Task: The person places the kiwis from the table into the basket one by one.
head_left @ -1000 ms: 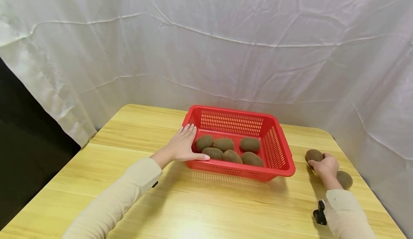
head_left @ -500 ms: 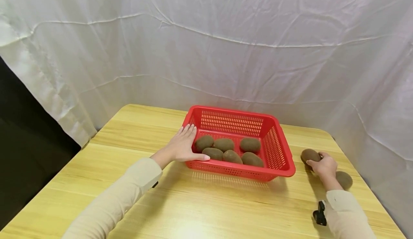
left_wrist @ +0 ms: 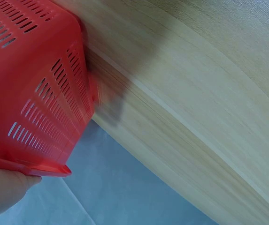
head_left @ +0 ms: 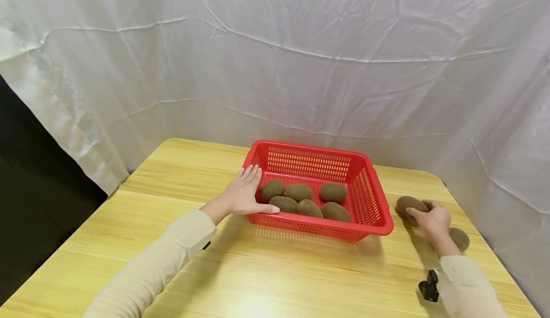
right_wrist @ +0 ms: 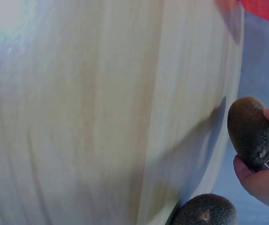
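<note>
A red plastic basket (head_left: 371, 196) (left_wrist: 26, 84) stands on the wooden table and holds several brown kiwis (head_left: 297, 192). My left hand (head_left: 245, 195) rests flat against the basket's left rim, fingers straight, thumb along the front edge. To the right of the basket my right hand (head_left: 431, 217) grips a kiwi (head_left: 406, 204) (right_wrist: 252, 132) between thumb and fingers, lifted just above the table. Another kiwi (head_left: 460, 238) (right_wrist: 204, 211) lies on the table behind that hand.
The wooden table (head_left: 266, 270) is bounded by a white cloth backdrop (head_left: 301, 60) at the back and right. A small black clip (head_left: 427, 289) shows at my right wrist. The table's right edge runs close to the loose kiwi.
My right hand has picked up the kiwi and carried it a little left toward the basket. The left hand and basket have stayed still.
</note>
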{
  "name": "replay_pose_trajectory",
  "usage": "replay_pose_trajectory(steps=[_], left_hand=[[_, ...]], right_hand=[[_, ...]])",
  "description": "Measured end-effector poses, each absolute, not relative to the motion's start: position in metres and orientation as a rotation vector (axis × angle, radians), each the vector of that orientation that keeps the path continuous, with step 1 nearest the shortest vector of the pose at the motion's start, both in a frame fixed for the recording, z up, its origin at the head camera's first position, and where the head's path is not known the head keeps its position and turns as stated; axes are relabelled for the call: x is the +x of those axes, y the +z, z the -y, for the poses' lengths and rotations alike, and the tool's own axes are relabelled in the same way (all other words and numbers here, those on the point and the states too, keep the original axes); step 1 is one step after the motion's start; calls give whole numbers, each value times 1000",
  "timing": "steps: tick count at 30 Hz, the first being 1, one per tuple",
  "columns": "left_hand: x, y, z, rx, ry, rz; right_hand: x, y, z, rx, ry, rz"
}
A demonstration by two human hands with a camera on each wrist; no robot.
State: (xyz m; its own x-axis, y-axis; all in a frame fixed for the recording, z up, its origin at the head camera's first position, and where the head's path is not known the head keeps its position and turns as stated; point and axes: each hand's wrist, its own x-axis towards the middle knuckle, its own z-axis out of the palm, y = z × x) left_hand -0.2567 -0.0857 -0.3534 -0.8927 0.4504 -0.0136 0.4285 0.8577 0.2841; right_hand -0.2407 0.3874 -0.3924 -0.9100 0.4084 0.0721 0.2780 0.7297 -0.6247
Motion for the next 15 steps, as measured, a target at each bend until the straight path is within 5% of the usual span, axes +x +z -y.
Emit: replay_pose_trajectory(steps=[15], left_hand=[[-256,-353,85,691,415,-2950]], right_hand=[[-237,-384,-382,-556,1073,2700]])
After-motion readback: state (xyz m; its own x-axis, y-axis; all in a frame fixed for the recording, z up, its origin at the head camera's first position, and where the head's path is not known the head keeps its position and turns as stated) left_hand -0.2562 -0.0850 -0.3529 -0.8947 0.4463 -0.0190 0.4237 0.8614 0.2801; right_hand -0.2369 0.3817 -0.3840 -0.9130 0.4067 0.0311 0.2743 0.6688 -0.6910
